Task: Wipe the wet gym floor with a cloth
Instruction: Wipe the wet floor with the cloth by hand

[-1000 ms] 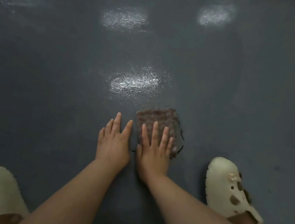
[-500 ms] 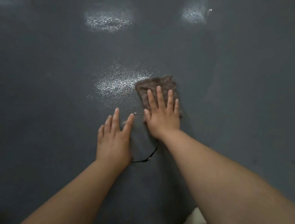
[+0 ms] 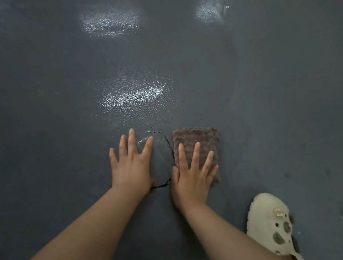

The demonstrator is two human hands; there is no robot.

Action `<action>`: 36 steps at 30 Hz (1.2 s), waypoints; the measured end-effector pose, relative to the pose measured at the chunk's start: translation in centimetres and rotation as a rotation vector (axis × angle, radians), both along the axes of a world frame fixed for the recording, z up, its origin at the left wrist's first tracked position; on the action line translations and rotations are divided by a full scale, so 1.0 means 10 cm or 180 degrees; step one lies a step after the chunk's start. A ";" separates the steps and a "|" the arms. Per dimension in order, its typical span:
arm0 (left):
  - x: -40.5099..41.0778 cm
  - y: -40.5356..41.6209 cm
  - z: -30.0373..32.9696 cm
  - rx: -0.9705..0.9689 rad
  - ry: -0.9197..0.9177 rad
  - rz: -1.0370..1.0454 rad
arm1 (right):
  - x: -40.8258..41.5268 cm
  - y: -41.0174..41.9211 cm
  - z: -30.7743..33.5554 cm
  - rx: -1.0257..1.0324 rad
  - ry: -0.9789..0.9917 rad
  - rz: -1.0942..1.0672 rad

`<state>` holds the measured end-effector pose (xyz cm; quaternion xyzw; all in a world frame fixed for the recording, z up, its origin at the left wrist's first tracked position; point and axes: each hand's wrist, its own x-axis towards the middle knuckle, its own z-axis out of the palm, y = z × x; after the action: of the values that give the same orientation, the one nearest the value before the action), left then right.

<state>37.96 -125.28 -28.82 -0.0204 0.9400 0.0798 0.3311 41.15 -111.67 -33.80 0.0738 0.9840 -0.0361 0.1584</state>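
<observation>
A small brownish cloth (image 3: 195, 138) lies flat on the dark grey gym floor (image 3: 278, 99). My right hand (image 3: 193, 175) presses down on its near half with straight, spread fingers. My left hand (image 3: 131, 164) rests flat on the bare floor just to the left of the cloth, fingers straight. A glistening wet patch (image 3: 133, 97) lies on the floor just beyond my left hand. A thin dark thread (image 3: 168, 140) curves on the floor between the two hands.
Two more shiny wet patches sit farther off, one at the upper left (image 3: 110, 22) and one at the upper right (image 3: 210, 10). My cream clog shoe (image 3: 271, 224) stands on the floor to the right of my right forearm.
My right hand has drawn the cloth back toward me from the far reach beside the wet patch. My left hand stayed flat on the floor. The shoe is in view again.
</observation>
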 end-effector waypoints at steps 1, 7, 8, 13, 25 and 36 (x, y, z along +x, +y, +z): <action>-0.01 -0.01 -0.01 -0.0035 0.0007 0.0003 | -0.05 0.00 0.00 -0.0017 -0.0031 0.0041; -0.06 -0.04 -0.04 -0.0023 -0.0072 0.0132 | -0.71 0.00 0.05 -0.0150 -0.0180 0.0602; -0.06 -0.03 -0.04 -0.0019 -0.0062 0.0140 | -0.86 -0.02 0.07 -0.0162 -0.0170 0.0678; -0.08 -0.01 -0.06 -0.0055 -0.0066 0.0212 | -1.57 -0.37 0.08 -0.0263 -0.0176 0.0948; -0.10 0.01 -0.06 -0.0116 -0.0101 0.0212 | -2.12 -0.33 0.02 -0.0149 0.0187 0.0768; -0.10 0.01 -0.05 -0.0063 -0.0113 0.0211 | -1.69 0.46 0.01 -0.0139 0.0251 -0.0623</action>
<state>37.01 -125.21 -29.30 -0.0561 0.9335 0.0811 0.3446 24.23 -107.06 -33.67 0.1645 0.9765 -0.0758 0.1168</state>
